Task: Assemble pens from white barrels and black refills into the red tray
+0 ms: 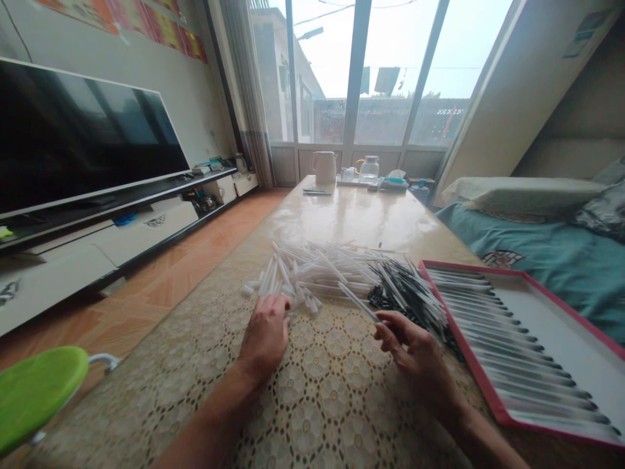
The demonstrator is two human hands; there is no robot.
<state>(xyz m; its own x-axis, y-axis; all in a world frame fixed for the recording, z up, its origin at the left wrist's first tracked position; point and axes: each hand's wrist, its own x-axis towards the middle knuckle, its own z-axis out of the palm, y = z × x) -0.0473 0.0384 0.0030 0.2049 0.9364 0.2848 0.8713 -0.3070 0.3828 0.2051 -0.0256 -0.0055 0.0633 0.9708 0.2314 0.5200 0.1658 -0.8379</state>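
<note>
In the head view, the right hand (407,335) pinches one slim pale tube (359,303) near its end, fingertips closed, the tube slanting off toward 10 o'clock. The left hand (266,326) has its fingers curled at the near edge of a loose pile of whitish tubes (317,268); whether it grips one I cannot tell. That pile spreads over the desk (332,384) at 10 o'clock from the right hand. A heap of dark thin rods (403,286) lies at 12 o'clock from it, standing between the pile and a shallow pink-rimmed box (551,319) at 3 o'clock, where dark-ended sticks (508,339) lie in a row. At the desk's far end, toward 12 o'clock, stand a pale kettle (325,168) and a glass jug (370,170). A green seat (43,391) sits at 8 o'clock.
</note>
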